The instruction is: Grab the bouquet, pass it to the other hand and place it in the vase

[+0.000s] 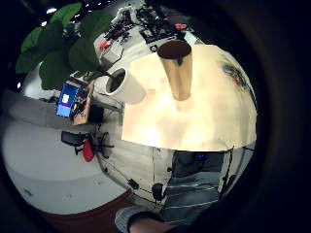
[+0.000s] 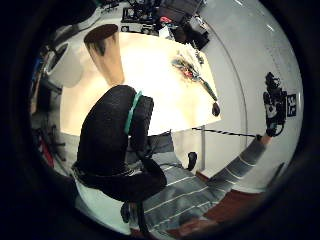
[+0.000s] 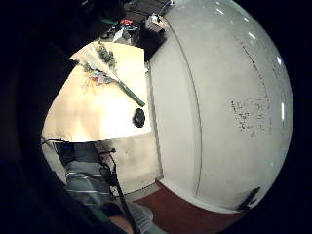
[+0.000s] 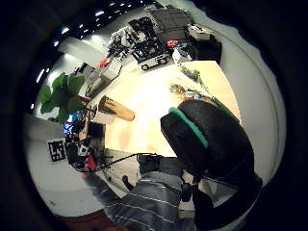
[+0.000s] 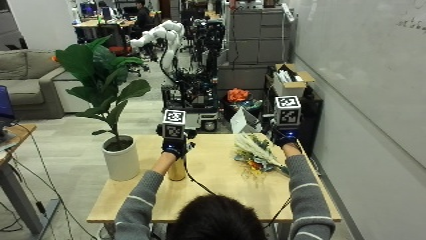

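Person in a grey striped sweater and black gloves

Seen from behind at the lower middle of the outside view, the person has dark hair and wears a grey long-sleeved sweater with thin white stripes across both sleeves. The left hand (image 5: pixel 174 148) and the right hand (image 5: pixel 287 138) each wear a black glove; the palm views show a green band on a gloved thumb.

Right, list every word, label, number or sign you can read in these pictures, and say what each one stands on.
No text can be read anywhere.
White wall board: faint handwriting near its top, too small to read.
Open cardboard box beside the grey cabinets: no legible label.
Tall gold metal vase, wrapped bouquet and white round plant pot on the wooden table: no lettering shows.
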`<state>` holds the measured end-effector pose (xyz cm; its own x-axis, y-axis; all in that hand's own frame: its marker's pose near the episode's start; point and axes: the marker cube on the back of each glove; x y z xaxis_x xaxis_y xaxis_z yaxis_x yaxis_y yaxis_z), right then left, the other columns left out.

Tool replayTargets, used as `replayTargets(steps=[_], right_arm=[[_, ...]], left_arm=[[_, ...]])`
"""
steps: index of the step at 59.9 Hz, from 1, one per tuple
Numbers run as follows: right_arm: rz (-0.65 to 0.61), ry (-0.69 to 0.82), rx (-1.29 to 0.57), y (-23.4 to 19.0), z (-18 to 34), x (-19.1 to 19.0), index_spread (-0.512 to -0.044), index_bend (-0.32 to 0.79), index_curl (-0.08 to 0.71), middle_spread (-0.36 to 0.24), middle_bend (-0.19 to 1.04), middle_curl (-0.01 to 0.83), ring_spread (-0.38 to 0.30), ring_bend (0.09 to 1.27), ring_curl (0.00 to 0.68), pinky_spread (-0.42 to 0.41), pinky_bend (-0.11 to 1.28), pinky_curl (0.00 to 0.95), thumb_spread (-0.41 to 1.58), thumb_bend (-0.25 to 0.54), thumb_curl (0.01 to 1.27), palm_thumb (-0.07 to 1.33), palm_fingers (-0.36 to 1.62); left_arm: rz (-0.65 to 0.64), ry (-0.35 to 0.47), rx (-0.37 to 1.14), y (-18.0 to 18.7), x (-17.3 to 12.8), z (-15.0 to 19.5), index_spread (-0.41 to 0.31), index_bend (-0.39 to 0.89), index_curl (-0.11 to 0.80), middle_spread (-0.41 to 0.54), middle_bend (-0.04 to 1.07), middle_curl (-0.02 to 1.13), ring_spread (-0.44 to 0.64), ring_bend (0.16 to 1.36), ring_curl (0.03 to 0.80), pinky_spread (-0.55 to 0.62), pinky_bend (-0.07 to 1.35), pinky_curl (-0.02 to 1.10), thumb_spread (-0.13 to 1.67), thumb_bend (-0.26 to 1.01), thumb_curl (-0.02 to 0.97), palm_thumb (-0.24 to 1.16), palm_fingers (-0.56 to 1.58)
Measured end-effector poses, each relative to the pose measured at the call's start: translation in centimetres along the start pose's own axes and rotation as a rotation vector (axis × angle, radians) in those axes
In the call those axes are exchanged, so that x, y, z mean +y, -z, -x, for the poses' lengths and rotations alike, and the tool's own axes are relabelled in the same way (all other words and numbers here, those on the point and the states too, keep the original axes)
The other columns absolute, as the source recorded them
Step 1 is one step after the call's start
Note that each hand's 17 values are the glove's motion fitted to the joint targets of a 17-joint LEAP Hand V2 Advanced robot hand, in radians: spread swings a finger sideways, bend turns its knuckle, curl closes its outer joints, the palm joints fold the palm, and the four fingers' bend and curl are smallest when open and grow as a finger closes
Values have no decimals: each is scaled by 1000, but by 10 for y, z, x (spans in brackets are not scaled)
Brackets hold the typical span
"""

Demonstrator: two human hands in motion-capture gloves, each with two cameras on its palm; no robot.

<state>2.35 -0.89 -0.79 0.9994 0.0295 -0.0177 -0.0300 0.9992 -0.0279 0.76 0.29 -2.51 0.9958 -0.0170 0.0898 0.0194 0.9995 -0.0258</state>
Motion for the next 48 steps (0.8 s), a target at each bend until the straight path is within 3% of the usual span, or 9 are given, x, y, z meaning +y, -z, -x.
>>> replayTargets(steps=[27,36,43,48], right_arm=[[1,16,-9,-7,1,-15,-389,117,187,-22,192,338,68,525,305,237,526,338,1268,8,204,483,292],[25,-6,-1,-5,-4,-7,-389,118,191,-22,190,340,68,527,310,237,527,343,1274,-11,206,488,288],[21,-77,-1,2,-12,1,-389,118,194,-22,190,342,67,527,313,238,527,346,1276,-12,207,489,286],[30,-50,-35,-6,-19,-14,-389,118,195,-22,190,343,67,526,315,238,527,348,1276,-13,208,489,286]], left_arm=[[73,-20,72,30,-26,-40,-134,185,411,57,168,333,231,363,271,328,183,269,1152,-19,284,271,459],[49,-37,61,33,-25,-52,-131,171,408,62,174,337,231,369,280,328,187,278,1153,-20,288,271,450],[51,-69,77,46,-6,-60,-126,164,403,64,180,343,235,368,285,328,191,286,1154,-20,290,270,440],[53,-64,75,25,-30,-64,-114,142,389,65,185,349,236,377,290,328,200,296,1154,-20,291,270,424]])
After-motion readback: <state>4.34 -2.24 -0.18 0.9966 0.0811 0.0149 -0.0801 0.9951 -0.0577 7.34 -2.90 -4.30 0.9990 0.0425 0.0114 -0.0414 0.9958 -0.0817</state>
